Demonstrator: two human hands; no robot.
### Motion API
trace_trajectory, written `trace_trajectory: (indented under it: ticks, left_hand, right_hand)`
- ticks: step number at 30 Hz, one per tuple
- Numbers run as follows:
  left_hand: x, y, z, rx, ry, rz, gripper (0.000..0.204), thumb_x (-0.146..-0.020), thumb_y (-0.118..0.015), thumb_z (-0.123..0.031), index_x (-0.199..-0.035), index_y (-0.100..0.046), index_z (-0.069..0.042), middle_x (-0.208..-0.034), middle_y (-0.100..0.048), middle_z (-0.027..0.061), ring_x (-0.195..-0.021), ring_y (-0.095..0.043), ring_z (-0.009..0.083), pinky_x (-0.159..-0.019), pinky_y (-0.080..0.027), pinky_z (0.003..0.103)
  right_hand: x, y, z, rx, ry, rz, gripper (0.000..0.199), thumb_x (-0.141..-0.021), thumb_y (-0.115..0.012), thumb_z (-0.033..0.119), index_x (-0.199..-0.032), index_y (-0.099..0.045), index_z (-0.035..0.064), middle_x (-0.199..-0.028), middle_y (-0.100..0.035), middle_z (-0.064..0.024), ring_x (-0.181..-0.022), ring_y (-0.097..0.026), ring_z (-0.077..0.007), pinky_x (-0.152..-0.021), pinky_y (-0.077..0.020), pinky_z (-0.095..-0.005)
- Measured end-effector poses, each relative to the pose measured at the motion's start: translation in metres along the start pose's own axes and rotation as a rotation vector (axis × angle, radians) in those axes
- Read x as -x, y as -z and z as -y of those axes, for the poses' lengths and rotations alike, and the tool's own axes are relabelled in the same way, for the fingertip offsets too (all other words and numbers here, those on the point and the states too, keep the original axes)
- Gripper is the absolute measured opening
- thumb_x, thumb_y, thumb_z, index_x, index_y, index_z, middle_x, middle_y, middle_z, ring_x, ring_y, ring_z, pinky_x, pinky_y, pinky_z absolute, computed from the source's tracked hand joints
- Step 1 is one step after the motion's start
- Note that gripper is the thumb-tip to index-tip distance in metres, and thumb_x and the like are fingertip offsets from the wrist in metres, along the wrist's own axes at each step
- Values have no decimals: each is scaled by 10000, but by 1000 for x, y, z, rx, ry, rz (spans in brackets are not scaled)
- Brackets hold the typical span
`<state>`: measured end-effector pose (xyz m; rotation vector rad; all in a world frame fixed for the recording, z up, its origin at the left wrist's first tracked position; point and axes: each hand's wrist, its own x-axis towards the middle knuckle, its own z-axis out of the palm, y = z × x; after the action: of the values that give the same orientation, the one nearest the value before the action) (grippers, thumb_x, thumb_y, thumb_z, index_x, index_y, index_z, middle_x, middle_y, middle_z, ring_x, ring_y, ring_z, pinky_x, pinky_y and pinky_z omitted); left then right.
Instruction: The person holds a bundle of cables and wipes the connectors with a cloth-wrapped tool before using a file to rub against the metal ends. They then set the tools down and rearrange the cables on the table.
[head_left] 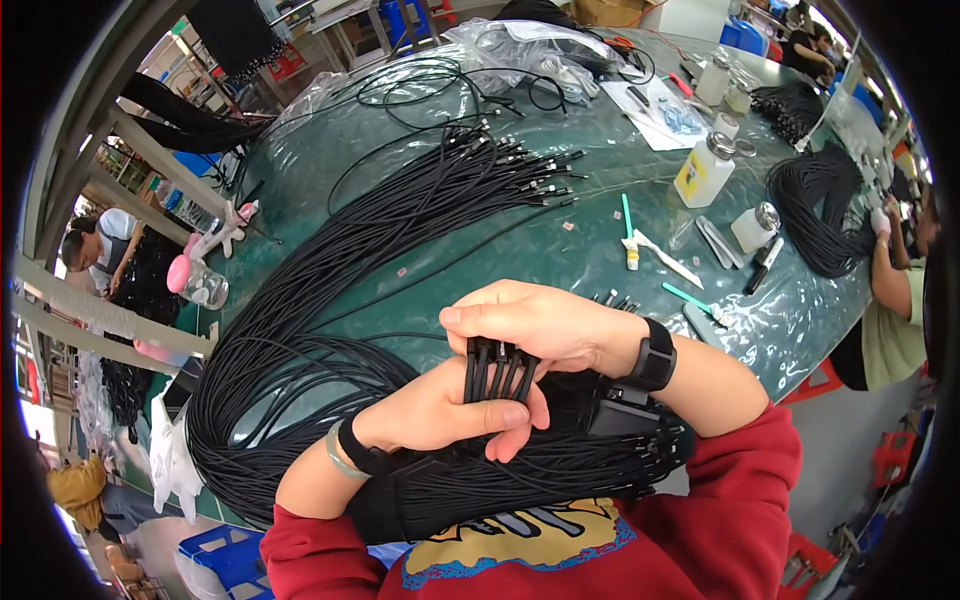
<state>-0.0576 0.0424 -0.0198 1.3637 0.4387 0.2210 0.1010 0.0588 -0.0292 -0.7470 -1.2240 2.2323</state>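
Note:
Several black cable ends (497,372) are bunched side by side between my hands, just in front of my chest. My left hand (440,405) wraps round them from below, thumb laid across the front. From above, my right hand (530,322) closes over their upper ends, its thumb pointing left; the tips are hidden under it. A large bundle of black cables (300,250) curves over the table from the upper middle, round the left, and back under my forearms. Its far ends carry small metal connectors (540,170). More connector ends (655,450) lie beside my right forearm.
The green table (480,260) has a clear plastic cover. At right are white dispenser bottles (707,172), tweezers (720,243), a black marker (764,266), and a green-handled brush (628,230). A coiled cable bundle (820,210) lies near another person. A metal frame (110,320) borders the left.

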Motion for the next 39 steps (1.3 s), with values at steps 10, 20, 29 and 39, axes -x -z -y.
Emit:
trace_trajectory:
  ticks: [10, 20, 29, 39]
  left_hand:
    - [-21, 7, 20, 405, -25, -61, 268, -877, -422, -200, -1018, -520, 6, -813, -585, 35, -814, -518, 110, -747, -395, 250]
    - [-37, 17, 30, 567, -256, -549, 335, -880, -423, -232, -1118, -461, 0, -1075, -520, 59, -968, -488, 138, -818, -395, 281]
    - [-21, 38, 38, 941, -297, -484, 313, -837, -505, -151, -1105, -466, 6, -957, -528, 19, -649, -500, 44, -464, -340, 163]
    - [-20, 23, 19, 628, -91, -662, 326, -719, -622, -37, -1010, -488, 24, -728, -522, 20, -445, -337, 4, -368, -209, 162]
  right_hand:
    - [7, -11, 22, 968, 692, -661, 225, -815, -545, 170, -670, -472, 15, -562, -439, 41, -499, -399, -24, -429, -324, -218]
    - [9, 16, -11, 594, 300, -531, 78, -768, -593, 67, -747, -584, -7, -650, -529, 26, -565, -436, -20, -494, -339, -173]
    - [8, 22, -15, 271, 157, -368, 91, -783, -583, 73, -744, -596, -8, -641, -534, 18, -567, -439, -16, -493, -330, -172]
    - [11, 15, -13, 339, 160, -337, 83, -772, -593, 64, -724, -582, -2, -610, -520, 20, -537, -412, -12, -469, -308, -177]
